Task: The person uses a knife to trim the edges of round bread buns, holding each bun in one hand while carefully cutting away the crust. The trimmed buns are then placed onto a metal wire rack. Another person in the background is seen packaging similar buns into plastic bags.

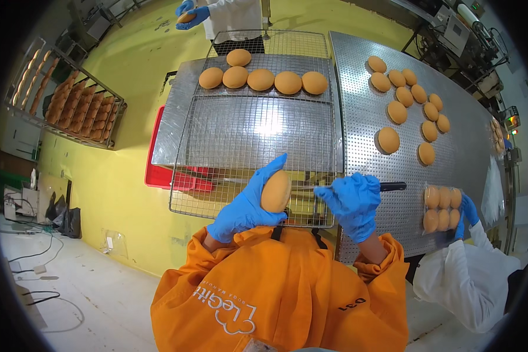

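Note:
In a blue glove, my left hand [246, 204] grips a round golden-brown bun [276, 192], holding it on edge above the near end of a wire cooling rack [229, 132]. My gloved right hand [354, 202] is closed around a knife [392, 187] with a black handle. Its thin blade points left toward the bun's side; whether the tip touches the bun cannot be made out. Several more buns [260, 79] lie in a row across the far part of the rack, with a single bun [238, 57] behind them.
Right of the rack, a perforated metal table [361, 132] carries several loose buns [397, 112]. There a co-worker's hands [468, 210] hold a clear pack of buns [442, 209]. Another person [233, 17] across the rack holds a bun. A red crate [158, 171] sits below left; a loaded rack trolley [79, 101] stands beyond.

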Demonstrator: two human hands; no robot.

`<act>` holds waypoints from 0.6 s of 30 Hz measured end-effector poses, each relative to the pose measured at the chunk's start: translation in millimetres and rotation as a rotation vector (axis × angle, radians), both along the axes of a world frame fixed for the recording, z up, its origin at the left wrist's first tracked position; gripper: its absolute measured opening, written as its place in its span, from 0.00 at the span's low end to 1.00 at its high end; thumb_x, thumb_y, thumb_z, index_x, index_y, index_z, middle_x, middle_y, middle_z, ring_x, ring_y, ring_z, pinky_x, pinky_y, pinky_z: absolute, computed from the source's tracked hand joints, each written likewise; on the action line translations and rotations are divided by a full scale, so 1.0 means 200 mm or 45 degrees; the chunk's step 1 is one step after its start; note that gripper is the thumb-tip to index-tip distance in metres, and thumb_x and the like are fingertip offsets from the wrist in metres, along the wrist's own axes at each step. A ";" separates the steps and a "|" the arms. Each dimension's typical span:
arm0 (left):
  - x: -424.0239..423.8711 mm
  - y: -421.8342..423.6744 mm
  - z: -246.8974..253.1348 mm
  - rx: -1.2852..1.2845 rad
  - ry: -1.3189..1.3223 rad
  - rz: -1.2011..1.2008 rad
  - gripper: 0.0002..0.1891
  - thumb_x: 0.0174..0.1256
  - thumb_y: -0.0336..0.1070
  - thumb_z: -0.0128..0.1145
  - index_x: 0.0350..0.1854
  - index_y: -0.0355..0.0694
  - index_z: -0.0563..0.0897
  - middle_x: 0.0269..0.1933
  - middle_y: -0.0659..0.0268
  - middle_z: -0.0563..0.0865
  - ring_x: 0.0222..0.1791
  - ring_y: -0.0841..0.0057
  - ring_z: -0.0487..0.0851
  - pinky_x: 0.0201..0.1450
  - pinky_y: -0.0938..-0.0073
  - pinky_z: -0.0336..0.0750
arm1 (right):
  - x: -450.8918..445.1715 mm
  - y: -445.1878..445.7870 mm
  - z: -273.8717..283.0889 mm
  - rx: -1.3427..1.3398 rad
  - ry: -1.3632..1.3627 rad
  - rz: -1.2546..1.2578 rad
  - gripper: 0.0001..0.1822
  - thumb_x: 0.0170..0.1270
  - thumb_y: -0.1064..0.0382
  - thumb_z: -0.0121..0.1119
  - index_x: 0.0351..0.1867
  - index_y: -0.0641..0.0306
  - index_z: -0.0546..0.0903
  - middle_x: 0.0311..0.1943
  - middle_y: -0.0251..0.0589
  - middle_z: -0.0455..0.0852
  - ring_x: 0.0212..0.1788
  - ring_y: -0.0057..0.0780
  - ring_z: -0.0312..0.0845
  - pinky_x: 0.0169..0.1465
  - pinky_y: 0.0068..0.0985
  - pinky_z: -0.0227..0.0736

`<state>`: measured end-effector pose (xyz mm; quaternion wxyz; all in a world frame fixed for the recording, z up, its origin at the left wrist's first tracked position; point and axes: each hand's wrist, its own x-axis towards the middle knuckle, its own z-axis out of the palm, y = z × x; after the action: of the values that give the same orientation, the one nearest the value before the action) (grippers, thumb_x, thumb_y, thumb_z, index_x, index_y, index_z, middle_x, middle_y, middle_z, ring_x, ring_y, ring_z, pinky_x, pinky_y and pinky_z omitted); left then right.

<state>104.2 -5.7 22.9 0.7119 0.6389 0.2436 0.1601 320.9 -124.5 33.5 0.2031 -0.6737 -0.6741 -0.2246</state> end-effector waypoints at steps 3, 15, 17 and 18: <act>0.00 -0.01 0.00 0.053 0.006 0.005 0.56 0.42 0.29 0.74 0.79 0.45 0.56 0.78 0.65 0.59 0.78 0.70 0.55 0.78 0.67 0.49 | -0.02 -0.01 0.01 0.007 -0.042 0.032 0.24 0.64 0.40 0.62 0.17 0.49 0.69 0.16 0.28 0.63 0.24 0.26 0.65 0.40 0.28 0.63; 0.00 0.00 0.01 -0.002 -0.001 0.019 0.56 0.43 0.28 0.75 0.79 0.45 0.56 0.77 0.67 0.59 0.77 0.71 0.55 0.78 0.68 0.50 | -0.03 0.01 0.02 0.014 0.039 0.060 0.24 0.63 0.41 0.62 0.17 0.49 0.70 0.16 0.28 0.65 0.24 0.27 0.65 0.39 0.28 0.62; -0.01 -0.01 0.01 -0.021 -0.009 0.032 0.57 0.43 0.29 0.75 0.79 0.45 0.56 0.77 0.67 0.59 0.77 0.71 0.55 0.78 0.68 0.50 | -0.03 0.02 0.02 0.036 0.053 0.079 0.24 0.62 0.40 0.62 0.17 0.49 0.69 0.15 0.28 0.64 0.23 0.27 0.65 0.38 0.28 0.62; -0.01 -0.01 0.01 -0.032 -0.003 0.042 0.56 0.43 0.28 0.75 0.79 0.45 0.56 0.78 0.67 0.59 0.78 0.71 0.55 0.78 0.68 0.50 | -0.03 0.03 0.00 0.054 0.070 0.069 0.25 0.62 0.39 0.63 0.16 0.49 0.69 0.15 0.29 0.63 0.22 0.28 0.64 0.38 0.29 0.61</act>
<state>101.5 -6.8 25.2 0.7175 0.6255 0.2555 0.1695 315.3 -118.4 33.8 0.2418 -0.6567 -0.6814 -0.2145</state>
